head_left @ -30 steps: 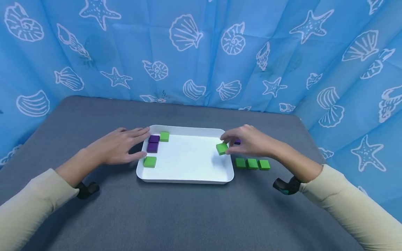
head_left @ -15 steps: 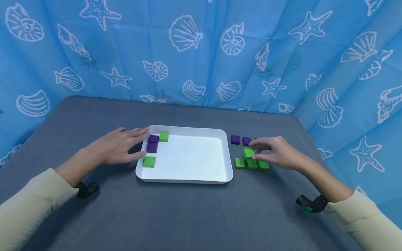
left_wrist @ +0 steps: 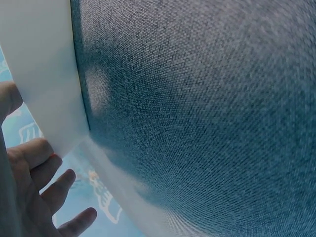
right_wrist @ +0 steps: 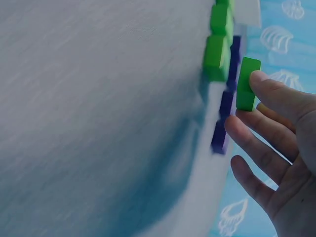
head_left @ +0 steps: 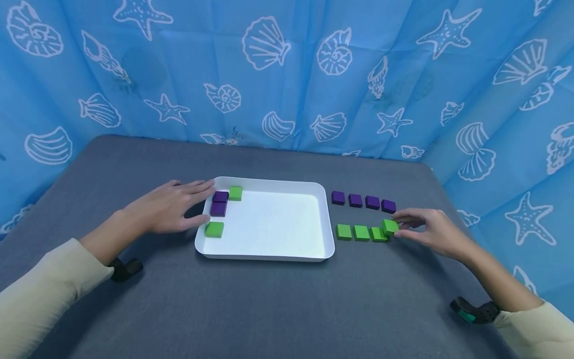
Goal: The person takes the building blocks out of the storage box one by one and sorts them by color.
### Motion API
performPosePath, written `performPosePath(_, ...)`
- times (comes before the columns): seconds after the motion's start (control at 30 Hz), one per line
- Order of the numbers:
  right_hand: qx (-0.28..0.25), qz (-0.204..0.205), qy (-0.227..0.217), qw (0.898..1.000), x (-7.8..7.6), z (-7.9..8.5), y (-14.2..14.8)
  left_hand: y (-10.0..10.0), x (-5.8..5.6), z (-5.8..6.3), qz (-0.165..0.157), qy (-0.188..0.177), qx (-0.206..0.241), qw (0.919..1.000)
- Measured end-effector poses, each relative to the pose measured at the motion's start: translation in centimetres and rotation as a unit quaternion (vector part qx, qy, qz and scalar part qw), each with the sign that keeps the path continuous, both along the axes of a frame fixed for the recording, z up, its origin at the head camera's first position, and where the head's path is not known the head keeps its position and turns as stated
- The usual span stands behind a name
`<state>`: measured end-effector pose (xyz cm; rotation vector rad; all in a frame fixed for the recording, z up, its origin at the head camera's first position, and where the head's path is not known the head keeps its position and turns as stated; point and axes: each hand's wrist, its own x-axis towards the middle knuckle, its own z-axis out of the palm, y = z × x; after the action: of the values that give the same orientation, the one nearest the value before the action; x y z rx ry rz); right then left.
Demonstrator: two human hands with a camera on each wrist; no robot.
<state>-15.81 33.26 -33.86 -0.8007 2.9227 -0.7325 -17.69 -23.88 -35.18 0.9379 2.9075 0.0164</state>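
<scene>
Between thumb and fingers my right hand point(head_left: 428, 228) pinches a green block point(head_left: 390, 227), raised over the right end of a row of green blocks point(head_left: 361, 233). The right wrist view shows that same green block point(right_wrist: 248, 84) gripped near the fingertips. Behind the row runs a line of purple blocks point(head_left: 372, 202). My left hand point(head_left: 172, 208) rests at the left wall of a white tray point(head_left: 269, 259), its fingers fairly straight and touching the rim. Inside the tray's left end lie two purple blocks point(head_left: 218, 208) with a green block point(head_left: 235, 193) behind and another green block point(head_left: 214, 230) in front.
A grey cloth-covered table point(head_left: 278, 309) carries everything. Along its back and right side hangs a blue curtain point(head_left: 287, 75) with white shell and starfish prints. Dark cameras are strapped to both wrists, the right wrist camera point(head_left: 475, 311) sitting low over the table.
My right hand has moved right with the green block, from over the tray's right end to the far end of the green row, uncovering the purple line. The left hand stays put.
</scene>
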Motion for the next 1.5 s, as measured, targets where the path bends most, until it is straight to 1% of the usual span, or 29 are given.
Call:
performPosePath(0.17, 0.020, -0.021, -0.024, 0.999, 0.3, -0.6, 1.5, -0.1, 0.0, -0.1, 0.001, 0.002, -0.002, 1.0000)
performPosePath(0.27, 0.030, -0.023, -0.025, 0.999, 0.4, -1.1, 1.9, -0.1, -0.1, -0.1, 0.001, 0.000, 0.000, 1.0000)
performPosePath(0.47, 0.029, -0.020, -0.015, 0.999, 0.6, -1.6, 2.0, -0.2, -0.1, 0.0, 0.000, -0.003, 0.009, 1.0000)
performPosePath(0.73, 0.030, -0.044, -0.026, 0.998, 0.2, -1.8, 1.9, -0.2, 0.0, 0.2, 0.002, 0.001, 0.011, 0.9999)
performPosePath(0.9, 0.027, -0.032, -0.019, 0.999, 0.1, -1.9, 2.1, -0.1, -0.1, 0.2, -0.001, 0.004, 0.010, 0.9999)
performPosePath(1.0, 0.020, -0.018, -0.036, 0.999, -0.1, -1.9, 2.2, -0.1, -0.1, 0.2, -0.004, 0.004, 0.009, 0.9999)
performPosePath(1.1, 0.011, -0.007, -0.075, 0.997, -0.6, -1.6, 2.2, 0.0, -0.1, 0.2, -0.004, 0.004, 0.009, 0.9999)
performPosePath(1.2, 0.018, -0.001, -0.090, 0.996, -1.2, -0.8, 1.9, 0.0, -0.1, 0.2, -0.005, 0.003, 0.009, 0.9999)
performPosePath(1.27, 0.027, 0.003, -0.079, 0.996, -1.8, -0.2, 1.3, 0.0, 0.0, 0.1, -0.004, 0.002, 0.009, 1.0000)
performPosePath(1.33, 0.033, 0.006, -0.060, 0.998, -2.3, 0.6, 0.6, 0.0, 0.0, 0.0, -0.004, 0.002, 0.007, 1.0000)
performPosePath(1.5, 0.039, 0.012, -0.025, 0.999, -3.7, 2.4, -2.5, -0.1, 0.0, 0.0, -0.006, 0.006, 0.009, 0.9999)
